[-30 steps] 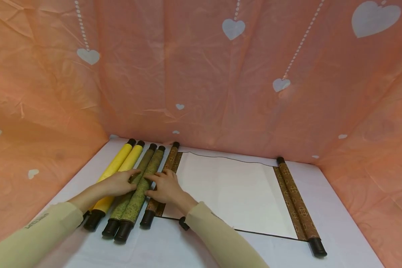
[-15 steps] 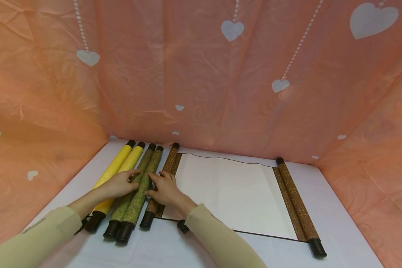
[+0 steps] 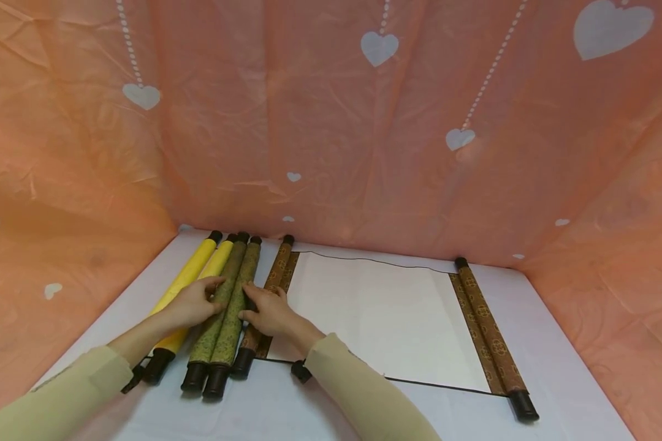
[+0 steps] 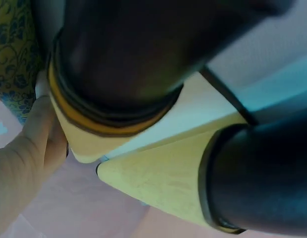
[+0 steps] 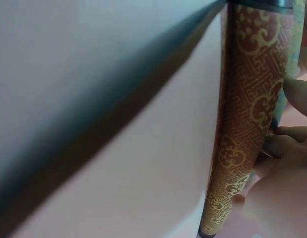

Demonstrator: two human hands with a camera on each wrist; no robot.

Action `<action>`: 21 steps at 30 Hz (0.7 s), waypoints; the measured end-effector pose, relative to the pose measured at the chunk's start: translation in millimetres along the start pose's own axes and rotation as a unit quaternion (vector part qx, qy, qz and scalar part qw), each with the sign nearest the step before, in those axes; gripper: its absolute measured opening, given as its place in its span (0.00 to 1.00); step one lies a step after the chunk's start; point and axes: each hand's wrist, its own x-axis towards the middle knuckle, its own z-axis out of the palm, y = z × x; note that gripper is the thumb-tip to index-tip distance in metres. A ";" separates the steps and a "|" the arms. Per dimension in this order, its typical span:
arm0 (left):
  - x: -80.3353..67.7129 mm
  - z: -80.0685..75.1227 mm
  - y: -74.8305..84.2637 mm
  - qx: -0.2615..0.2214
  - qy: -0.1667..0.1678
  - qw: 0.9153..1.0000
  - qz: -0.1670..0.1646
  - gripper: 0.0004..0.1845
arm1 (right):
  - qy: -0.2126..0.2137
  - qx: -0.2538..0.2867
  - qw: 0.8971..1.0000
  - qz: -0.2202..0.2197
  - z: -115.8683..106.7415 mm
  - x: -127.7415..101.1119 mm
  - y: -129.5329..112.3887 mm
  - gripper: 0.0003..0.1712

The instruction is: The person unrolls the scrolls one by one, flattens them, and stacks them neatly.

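Green scrolls between both hands

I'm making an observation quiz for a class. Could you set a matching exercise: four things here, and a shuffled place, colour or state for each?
1. yellow rolls
2. green rolls
3. open scroll
4. backdrop

A. white, between brown rollers
B. between left hand and right hand
C. printed with pale hearts
D. leftmost of the rolls

Pairs: 1-D, 2-B, 3-A, 4-C
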 end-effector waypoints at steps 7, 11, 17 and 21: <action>-3.1 -10.0 1.8 -0.033 0.011 0.999 -0.012 0.39 | 0.017 0.103 0.994 -0.024 -0.7 0.8 -0.5 0.39; -4.2 -15.0 8.8 -0.040 0.021 0.999 0.000 0.40 | 0.040 0.177 0.983 -0.030 -1.4 -2.3 -0.3 0.40; -7.1 -23.1 22.7 -0.063 0.044 0.997 0.021 0.40 | 0.088 0.264 0.959 -0.047 -9.5 -10.1 -8.0 0.40; -12.2 -29.3 34.8 -0.076 0.048 0.996 0.030 0.41 | 0.113 0.306 0.944 -0.049 -18.7 -17.2 -14.3 0.40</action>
